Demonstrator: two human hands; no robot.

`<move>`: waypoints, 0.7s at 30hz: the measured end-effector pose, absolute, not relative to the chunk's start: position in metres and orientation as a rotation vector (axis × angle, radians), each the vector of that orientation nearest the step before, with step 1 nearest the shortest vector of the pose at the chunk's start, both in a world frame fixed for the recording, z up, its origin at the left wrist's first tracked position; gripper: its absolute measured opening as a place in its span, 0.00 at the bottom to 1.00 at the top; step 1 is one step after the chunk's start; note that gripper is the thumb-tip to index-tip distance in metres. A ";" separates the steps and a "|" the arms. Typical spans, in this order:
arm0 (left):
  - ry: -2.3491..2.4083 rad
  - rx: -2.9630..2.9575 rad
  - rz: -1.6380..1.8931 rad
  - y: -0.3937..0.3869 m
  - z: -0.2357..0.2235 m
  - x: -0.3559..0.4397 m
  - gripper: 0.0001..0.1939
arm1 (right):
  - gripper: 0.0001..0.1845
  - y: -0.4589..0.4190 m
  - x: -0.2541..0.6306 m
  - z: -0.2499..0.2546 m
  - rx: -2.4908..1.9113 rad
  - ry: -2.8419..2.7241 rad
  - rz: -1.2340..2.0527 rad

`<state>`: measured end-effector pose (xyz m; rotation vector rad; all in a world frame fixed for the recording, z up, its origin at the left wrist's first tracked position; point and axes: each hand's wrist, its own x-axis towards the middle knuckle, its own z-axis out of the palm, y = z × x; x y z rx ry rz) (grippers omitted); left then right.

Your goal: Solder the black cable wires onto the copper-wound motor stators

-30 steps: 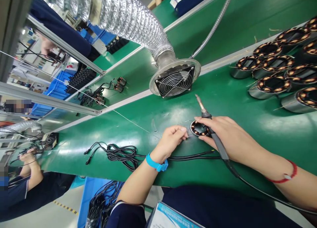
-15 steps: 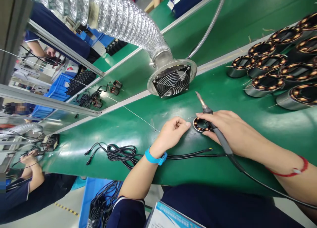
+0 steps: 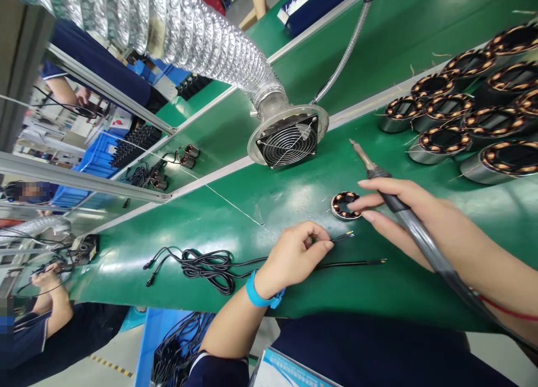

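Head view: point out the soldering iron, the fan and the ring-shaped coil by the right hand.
Soldering iron (image 3: 414, 224): head view, on its grey handle.
Fan (image 3: 290, 144): head view, middle of its grille.
Ring-shaped coil (image 3: 345, 215): head view, lower side of its ring.

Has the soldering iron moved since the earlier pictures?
Yes. The soldering iron in the right hand has moved to the right, its tip now farther from the round-grilled fan.
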<state>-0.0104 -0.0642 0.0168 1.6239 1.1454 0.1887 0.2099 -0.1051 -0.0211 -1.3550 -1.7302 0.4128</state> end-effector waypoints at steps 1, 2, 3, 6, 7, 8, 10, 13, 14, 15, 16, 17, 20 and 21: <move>1.135 1.551 0.242 -0.062 0.020 -0.014 0.08 | 0.19 -0.109 0.205 -0.019 -1.337 -1.688 0.493; 1.116 1.489 0.291 -0.060 0.023 -0.017 0.10 | 0.19 -0.112 0.199 -0.017 -1.312 -1.646 0.564; 1.091 1.441 0.339 -0.058 0.025 -0.019 0.12 | 0.19 -0.114 0.194 -0.015 -1.282 -1.603 0.614; 1.025 1.364 0.442 -0.056 0.027 -0.023 0.15 | 0.20 -0.117 0.179 -0.010 -1.190 -1.507 0.694; 1.013 1.363 0.459 -0.057 0.026 -0.023 0.15 | 0.20 -0.116 0.175 -0.009 -1.167 -1.479 0.699; 1.007 1.369 0.472 -0.057 0.026 -0.023 0.14 | 0.20 -0.116 0.172 -0.007 -1.150 -1.454 0.701; 1.004 1.393 0.490 -0.058 0.024 -0.023 0.13 | 0.20 -0.113 0.168 -0.004 -1.148 -1.426 0.733; 1.017 1.422 0.513 -0.060 0.020 -0.024 0.12 | 0.19 -0.109 0.166 -0.001 -1.151 -1.385 0.838; 1.020 1.422 0.514 -0.061 0.019 -0.024 0.12 | 0.19 -0.108 0.166 0.000 -1.146 -1.367 0.878; 1.021 1.419 0.512 -0.061 0.017 -0.025 0.12 | 0.19 -0.106 0.166 -0.001 -1.139 -1.345 0.911; 1.022 1.414 0.509 -0.062 0.015 -0.025 0.12 | 0.19 -0.105 0.165 -0.001 -1.133 -1.321 0.938; 1.020 1.406 0.505 -0.062 0.014 -0.025 0.13 | 0.19 -0.104 0.165 -0.002 -1.131 -1.302 0.965; 0.983 1.362 0.505 -0.063 0.008 -0.024 0.19 | 0.19 -0.102 0.163 -0.003 -1.125 -1.265 1.018; 0.959 1.340 0.518 -0.062 0.007 -0.024 0.22 | 0.19 -0.101 0.162 -0.004 -1.115 -1.259 1.038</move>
